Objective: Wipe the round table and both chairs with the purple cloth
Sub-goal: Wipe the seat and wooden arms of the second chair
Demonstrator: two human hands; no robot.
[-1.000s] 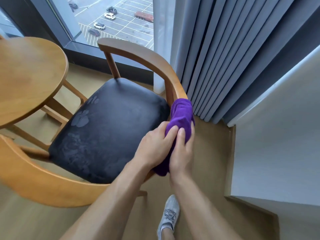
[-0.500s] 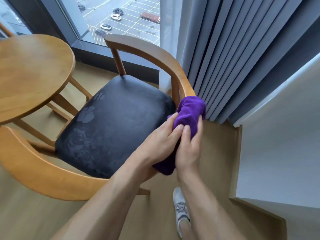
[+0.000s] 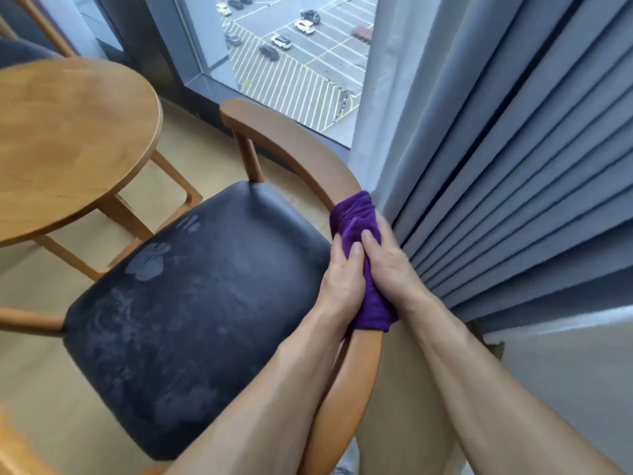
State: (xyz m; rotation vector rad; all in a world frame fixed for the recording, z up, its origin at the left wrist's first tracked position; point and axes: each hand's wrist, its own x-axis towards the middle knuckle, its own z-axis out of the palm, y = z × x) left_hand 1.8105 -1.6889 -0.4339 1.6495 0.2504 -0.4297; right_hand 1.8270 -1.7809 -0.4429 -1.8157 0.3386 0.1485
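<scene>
The purple cloth (image 3: 363, 255) is wrapped over the curved wooden backrest rail (image 3: 294, 145) of the near chair. My left hand (image 3: 342, 279) grips the cloth from the seat side and my right hand (image 3: 390, 265) grips it from the curtain side, both curled round cloth and rail. The chair's black seat (image 3: 205, 303) shows damp wipe marks. At the left stands the round wooden table (image 3: 68, 138). A second chair (image 3: 30, 42) shows partly at the top left, beyond the table.
Grey pleated curtains (image 3: 513, 166) hang right beside my right hand. A floor-length window (image 3: 291, 63) is behind the chair. A pale wall (image 3: 565, 389) is at the lower right. My shoe (image 3: 346, 461) is on the wooden floor under the rail.
The view has shifted closer over the chair. Both hands, holding the cloth, have moved along the backrest rail toward the curtain end.
</scene>
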